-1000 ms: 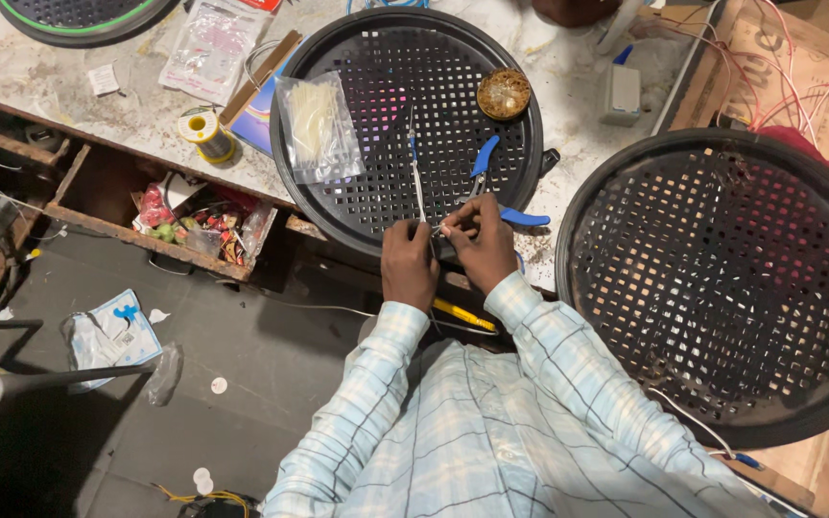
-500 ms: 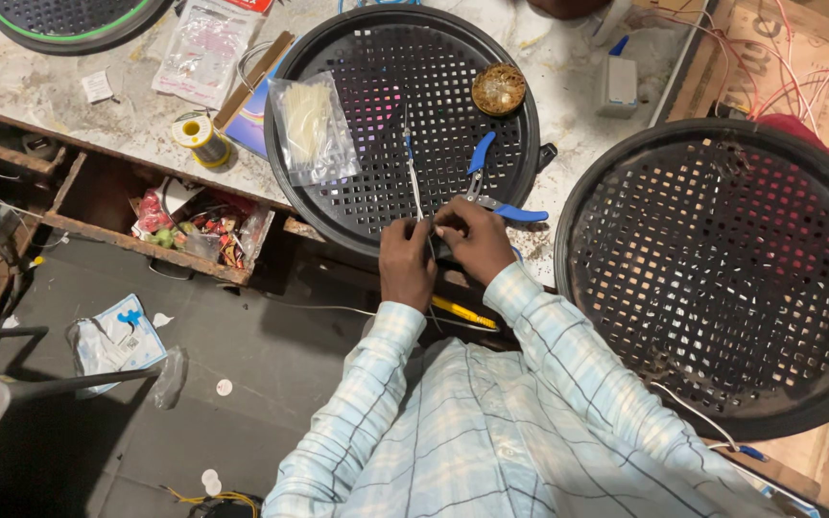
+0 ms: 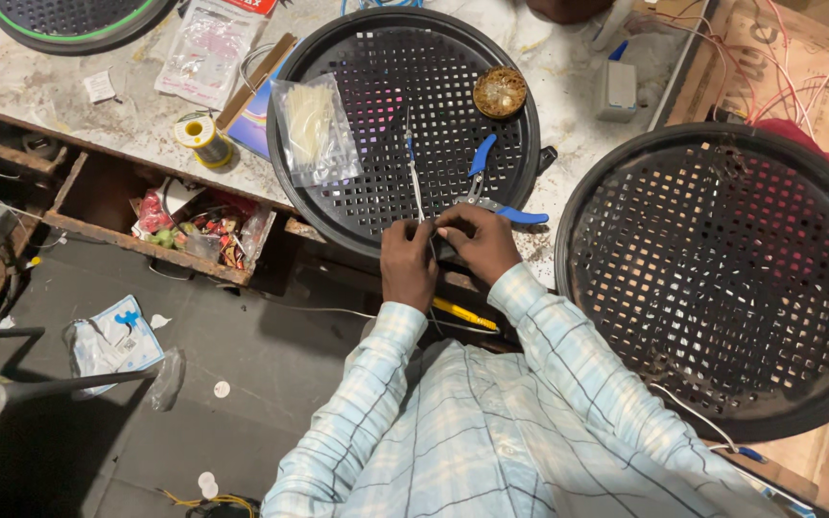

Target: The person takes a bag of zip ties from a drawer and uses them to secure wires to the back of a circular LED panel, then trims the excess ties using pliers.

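Both hands meet at the near rim of a black round perforated grille [image 3: 376,58] lying on the bench. My left hand [image 3: 407,267] and my right hand [image 3: 477,245] pinch the lower end of a thin pale wire [image 3: 414,177]. The wire runs straight up over the grille and has a blue bit near its top. Blue-handled pliers [image 3: 487,182] lie on the grille just beyond my right hand. A clear plastic bag of pale strips [image 3: 315,129] and a round brown disc [image 3: 499,93] also rest on the grille.
A second, larger black grille [image 3: 722,278] sits at the right, and a third with a green rim [image 3: 69,14] at the top left. A solder spool [image 3: 201,137], packets and a small white box [image 3: 618,86] lie on the bench. An open drawer [image 3: 194,225] holds bits, and a yellow tool [image 3: 462,314] lies below my hands.
My hands stay together at the grille's near rim, still pinching the wire. They have shifted only slightly, and the view has moved a little.
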